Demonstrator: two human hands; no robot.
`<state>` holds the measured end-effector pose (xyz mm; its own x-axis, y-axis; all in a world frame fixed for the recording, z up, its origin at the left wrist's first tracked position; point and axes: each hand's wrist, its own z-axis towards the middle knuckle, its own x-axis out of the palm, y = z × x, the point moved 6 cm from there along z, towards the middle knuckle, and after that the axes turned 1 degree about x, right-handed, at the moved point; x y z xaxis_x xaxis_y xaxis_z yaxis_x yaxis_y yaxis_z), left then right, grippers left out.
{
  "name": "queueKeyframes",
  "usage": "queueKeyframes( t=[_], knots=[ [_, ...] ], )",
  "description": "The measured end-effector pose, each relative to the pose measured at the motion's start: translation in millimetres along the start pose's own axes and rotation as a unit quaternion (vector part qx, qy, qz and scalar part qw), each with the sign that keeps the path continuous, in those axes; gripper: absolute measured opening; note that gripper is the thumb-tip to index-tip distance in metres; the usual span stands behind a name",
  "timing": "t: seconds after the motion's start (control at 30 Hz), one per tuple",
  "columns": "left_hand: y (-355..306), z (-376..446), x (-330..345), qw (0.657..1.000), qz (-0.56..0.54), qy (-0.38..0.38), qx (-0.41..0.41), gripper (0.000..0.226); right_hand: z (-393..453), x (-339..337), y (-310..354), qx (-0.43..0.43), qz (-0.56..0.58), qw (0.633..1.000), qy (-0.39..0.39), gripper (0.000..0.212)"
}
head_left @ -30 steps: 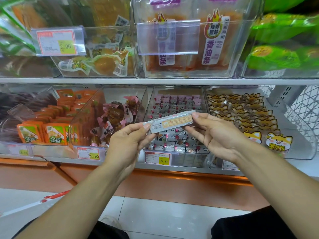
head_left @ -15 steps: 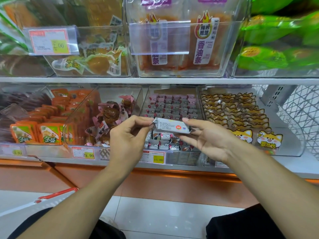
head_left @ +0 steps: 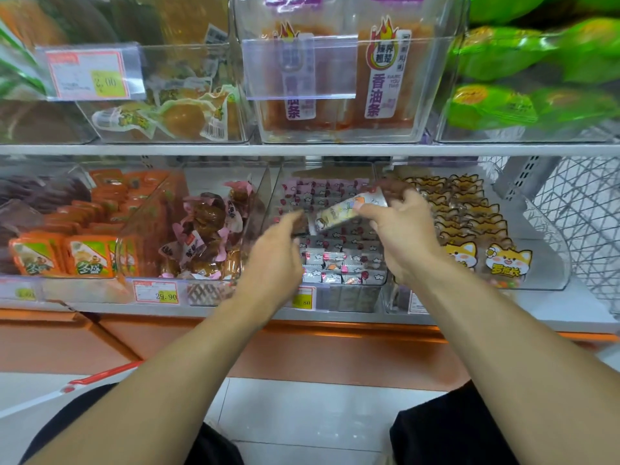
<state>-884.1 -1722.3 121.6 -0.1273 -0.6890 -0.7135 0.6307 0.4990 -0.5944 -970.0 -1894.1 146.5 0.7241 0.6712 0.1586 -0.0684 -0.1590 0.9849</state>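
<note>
While the snack packet (head_left: 349,209) is pinched at one end by the right hand (head_left: 402,236) above the clear bin (head_left: 339,169), with the left hand (head_left: 278,250) apparently open and empty beside it (blurred), it could be let slip and the stacked sweets (head_left: 335,256) scattered.

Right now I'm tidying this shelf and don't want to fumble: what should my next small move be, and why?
Probably lower the packet into the clear bin just below it. Your right hand pinches it, tilted, over rows of similar small packets, and your left hand hovers open by its lower end, so setting it down there looks like the shortest, safest move.
</note>
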Motion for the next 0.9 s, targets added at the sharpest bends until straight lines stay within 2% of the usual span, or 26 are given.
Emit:
queueKeyframes(
  t=[0.1, 0.17, 0.27, 0.4, 0.6, 0.9],
  knots=[
    [-2, 0, 17, 0.992, 0.095, 0.080, -0.025, 0.047, 1, 9, 5, -0.080, -0.079, 0.994, 0.009, 0.031],
    [0, 0, 22, 0.978, 0.177, 0.110, -0.009, 0.053, 1, 18, 10, -0.140, -0.150, 0.978, 0.021, 0.032],
    [4, -4, 29, 0.950, 0.268, 0.157, 0.027, 0.071, 1, 34, 12, -0.192, -0.196, 0.960, 0.055, 0.039],
    [4, -9, 32, 0.941, 0.289, 0.173, 0.032, 0.088, 10, 50, 12, -0.215, -0.246, 0.941, 0.088, 0.046],
    [5, -21, 33, 0.922, 0.330, 0.198, 0.031, 0.092, 15, 62, 7, -0.229, -0.316, 0.914, 0.114, 0.045],
    [5, -31, 28, 0.914, 0.347, 0.203, 0.051, 0.090, 9, 65, 15, -0.258, -0.277, 0.911, 0.163, 0.040]
  ],
)
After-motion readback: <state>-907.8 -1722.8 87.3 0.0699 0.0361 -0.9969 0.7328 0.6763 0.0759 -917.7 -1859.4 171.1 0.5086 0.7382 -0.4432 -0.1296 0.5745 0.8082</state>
